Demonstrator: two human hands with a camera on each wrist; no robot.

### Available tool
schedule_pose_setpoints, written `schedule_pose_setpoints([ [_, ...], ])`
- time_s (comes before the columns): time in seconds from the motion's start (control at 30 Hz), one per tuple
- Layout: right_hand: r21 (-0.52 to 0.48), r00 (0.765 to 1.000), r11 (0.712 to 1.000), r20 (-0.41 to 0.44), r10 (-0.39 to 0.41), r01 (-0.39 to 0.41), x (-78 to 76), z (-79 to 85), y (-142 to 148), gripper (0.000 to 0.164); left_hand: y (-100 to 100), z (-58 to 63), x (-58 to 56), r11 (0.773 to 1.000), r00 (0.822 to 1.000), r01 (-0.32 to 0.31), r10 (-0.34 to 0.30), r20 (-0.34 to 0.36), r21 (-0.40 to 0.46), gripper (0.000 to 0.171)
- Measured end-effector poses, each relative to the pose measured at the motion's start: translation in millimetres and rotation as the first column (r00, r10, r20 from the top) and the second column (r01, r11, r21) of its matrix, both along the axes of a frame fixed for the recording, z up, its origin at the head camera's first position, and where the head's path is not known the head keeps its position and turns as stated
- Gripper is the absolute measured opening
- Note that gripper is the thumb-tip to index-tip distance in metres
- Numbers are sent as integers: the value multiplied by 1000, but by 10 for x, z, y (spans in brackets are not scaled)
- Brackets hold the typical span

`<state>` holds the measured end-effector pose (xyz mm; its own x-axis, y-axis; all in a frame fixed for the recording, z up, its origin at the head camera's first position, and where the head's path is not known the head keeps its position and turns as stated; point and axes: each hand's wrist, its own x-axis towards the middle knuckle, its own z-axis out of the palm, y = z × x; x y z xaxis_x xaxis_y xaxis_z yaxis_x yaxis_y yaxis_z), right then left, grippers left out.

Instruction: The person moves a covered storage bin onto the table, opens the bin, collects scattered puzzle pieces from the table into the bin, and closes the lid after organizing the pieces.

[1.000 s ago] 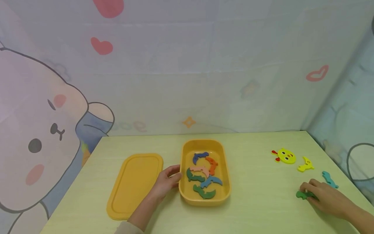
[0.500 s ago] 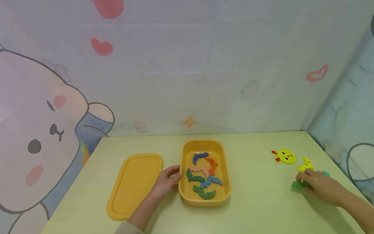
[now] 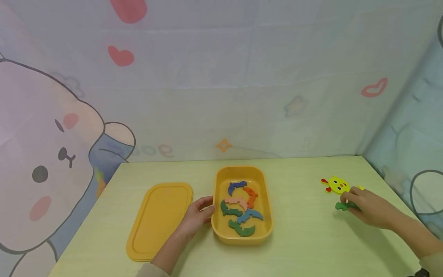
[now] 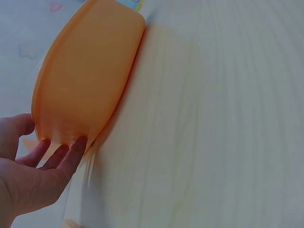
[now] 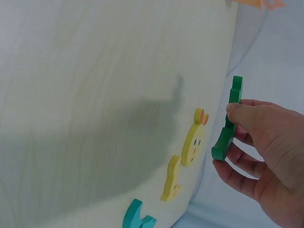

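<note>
My right hand [image 3: 372, 207] pinches a green crescent-like toy piece with a notched edge [image 5: 224, 141] between thumb and fingers, raised over the table's right side. Part of that piece is hidden by the fingers. My left hand [image 3: 195, 217] rests its thumb and fingertips against the outer left wall of a yellow bin [image 4: 88, 71]. Inside the bin lie several similar pieces: a dark blue one [image 3: 237, 187], an orange one [image 3: 253, 197], a pink one [image 3: 238, 202], a lighter blue one [image 3: 250, 216] and two green ones, the nearer a green piece [image 3: 242, 228].
A flat yellow lid [image 3: 160, 223] lies left of the bin. Beyond my right hand is a yellow face piece with red-tipped feelers [image 3: 338, 185]. Beside it are a yellow piece [image 5: 171, 178] and a teal piece [image 5: 135, 216]. A printed cloth [image 3: 242, 96] hangs behind the table.
My right hand has lifted the green piece off the table and carried it up and leftward, now covering the teal piece and most of the yellow one. The left hand and bin stay put.
</note>
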<state>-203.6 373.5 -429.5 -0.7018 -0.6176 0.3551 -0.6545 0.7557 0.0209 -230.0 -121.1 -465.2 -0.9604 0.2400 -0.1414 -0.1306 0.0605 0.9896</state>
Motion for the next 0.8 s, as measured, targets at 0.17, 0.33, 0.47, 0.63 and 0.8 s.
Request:
schedule_pose_setpoints([
  [0.17, 5, 1000, 1000, 5, 4, -4, -77, 39, -75, 40, 4, 14, 5, 1000, 1000, -3, 3, 3, -4, 43],
  [0.33, 21, 1000, 1000, 11, -3, 3, -157, 115, -166, 39, 0, 15, 6, 1000, 1000, -8, 8, 3, -14, 42],
  [0.47, 25, 1000, 1000, 10, 5, -5, -225, 193, -237, 37, -1, 9, 5, 1000, 1000, -12, 12, 8, -18, 42],
  [0.63, 33, 1000, 999, -7, 22, -22, -309, 280, -318, 34, -1, 13, 14, 1000, 1000, -10, 10, 5, -10, 43],
  [0.8, 52, 999, 998, 34, 16, -18, -364, 380, -416, 29, 3, 24, 17, 1000, 1000, -6, 6, -4, -4, 44],
])
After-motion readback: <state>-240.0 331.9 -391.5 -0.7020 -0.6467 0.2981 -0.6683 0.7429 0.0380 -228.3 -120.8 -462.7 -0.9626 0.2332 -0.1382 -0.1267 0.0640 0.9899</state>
